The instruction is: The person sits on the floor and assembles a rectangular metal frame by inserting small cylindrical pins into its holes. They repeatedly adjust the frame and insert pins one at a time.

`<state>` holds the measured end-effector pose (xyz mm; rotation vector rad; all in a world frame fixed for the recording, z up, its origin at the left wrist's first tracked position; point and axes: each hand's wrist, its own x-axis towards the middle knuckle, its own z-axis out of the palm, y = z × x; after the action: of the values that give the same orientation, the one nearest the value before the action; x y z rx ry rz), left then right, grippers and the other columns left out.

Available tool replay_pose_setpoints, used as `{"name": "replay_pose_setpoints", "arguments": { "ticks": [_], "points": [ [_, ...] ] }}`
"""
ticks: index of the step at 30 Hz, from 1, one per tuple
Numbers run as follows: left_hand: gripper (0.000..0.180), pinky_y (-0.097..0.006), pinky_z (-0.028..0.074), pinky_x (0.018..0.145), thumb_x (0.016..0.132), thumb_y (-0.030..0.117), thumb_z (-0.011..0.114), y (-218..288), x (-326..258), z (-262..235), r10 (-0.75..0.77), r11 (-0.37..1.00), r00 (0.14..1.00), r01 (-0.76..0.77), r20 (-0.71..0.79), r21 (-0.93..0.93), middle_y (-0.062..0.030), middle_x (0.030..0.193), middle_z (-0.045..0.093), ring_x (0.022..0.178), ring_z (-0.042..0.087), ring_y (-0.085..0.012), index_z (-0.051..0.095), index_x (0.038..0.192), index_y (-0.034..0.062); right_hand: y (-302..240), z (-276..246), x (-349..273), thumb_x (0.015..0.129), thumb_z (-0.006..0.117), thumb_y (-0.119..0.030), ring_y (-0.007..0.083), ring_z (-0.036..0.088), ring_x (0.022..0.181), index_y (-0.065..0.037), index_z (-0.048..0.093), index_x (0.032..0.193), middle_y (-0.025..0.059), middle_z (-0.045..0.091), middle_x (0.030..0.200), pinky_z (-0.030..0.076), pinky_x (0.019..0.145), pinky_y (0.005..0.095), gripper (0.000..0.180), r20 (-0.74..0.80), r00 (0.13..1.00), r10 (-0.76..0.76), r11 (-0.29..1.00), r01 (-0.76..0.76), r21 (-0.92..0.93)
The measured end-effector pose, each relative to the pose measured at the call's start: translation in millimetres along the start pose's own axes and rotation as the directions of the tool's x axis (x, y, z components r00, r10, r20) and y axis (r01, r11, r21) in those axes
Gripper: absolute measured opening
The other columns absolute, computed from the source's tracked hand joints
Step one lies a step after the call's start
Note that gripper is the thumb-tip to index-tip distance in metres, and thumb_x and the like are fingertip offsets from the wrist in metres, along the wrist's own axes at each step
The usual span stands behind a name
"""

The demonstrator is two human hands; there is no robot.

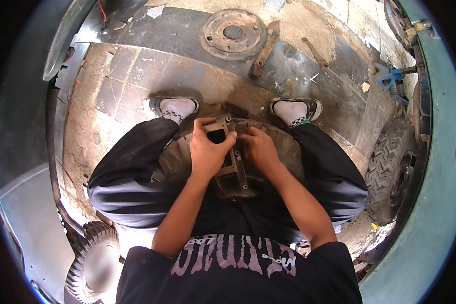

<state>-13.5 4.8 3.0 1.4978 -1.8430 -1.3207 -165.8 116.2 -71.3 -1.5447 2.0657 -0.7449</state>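
My left hand (206, 150) is wrapped round a flat metal bracket (229, 168) with a dark rectangular opening, its thumb lying along the near edge. Several bolts stick up along the bracket's right-hand bar. To the right of it, my right hand (260, 148) has its fingers curled together close to the bar. Whatever those fingertips hold, if anything, is hidden. Under both hands and the bracket, between my legs, lies a black tyre (283, 147).
A rusty wheel disc (217, 46) and a rusty flat bar (264, 54) lie ahead on the worn tiles. To the right are a blue metal stand (388, 78) and a treaded wheel (388, 175). Another treaded wheel (81, 266) is at lower left. Greenish vehicle panels (443, 167) flank both sides.
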Motion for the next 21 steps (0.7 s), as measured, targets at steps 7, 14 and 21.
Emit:
{"name": "replay_pose_setpoints", "arguments": {
  "ticks": [7,14,21],
  "points": [
    [0.063,-0.042,0.057,0.099,0.081,0.026,0.095,-0.2,3.7,-1.3,-0.028,0.999,0.999,0.029,0.022,-0.026,-0.0194,0.115,0.077,0.11,0.075,-0.0291,0.062,0.128,-0.0015,-4.0,-4.8,20.6,0.087,0.074,-0.007,0.0426,0.071,0.098,-0.007,0.083,0.105,0.0178,0.069,0.098,0.057,0.085,0.0533,0.02,-0.008,0.999,0.05,0.999,-0.05,0.001],
    [0.066,-0.048,0.056,0.1,0.079,0.029,0.095,-6.0,0.0,1.0,-0.001,1.0,1.0,0.001,-0.008,0.006,-0.0222,0.117,0.073,0.114,0.071,-0.0383,0.06,0.127,0.0004,0.9,8.4,4.8,0.088,0.08,-0.01,0.0434,0.072,0.091,-0.007,0.084,0.102,0.0187,0.073,0.094,0.057,0.083,0.0533,0.015,-0.081,0.993,0.084,0.996,-0.08,0.045],
    [0.068,-0.05,0.052,0.107,0.079,0.031,0.094,-7.2,1.5,1.9,-0.075,0.997,0.997,0.075,0.031,-0.002,-0.0221,0.124,0.068,0.123,0.063,-0.0416,0.06,0.129,0.0019,0.6,9.1,36.5,0.089,0.082,-0.012,0.0418,0.073,0.091,-0.01,0.086,0.1,0.0183,0.073,0.092,0.058,0.083,0.0527,0.012,-0.136,0.976,0.168,0.977,-0.147,0.156]
  ]
}}
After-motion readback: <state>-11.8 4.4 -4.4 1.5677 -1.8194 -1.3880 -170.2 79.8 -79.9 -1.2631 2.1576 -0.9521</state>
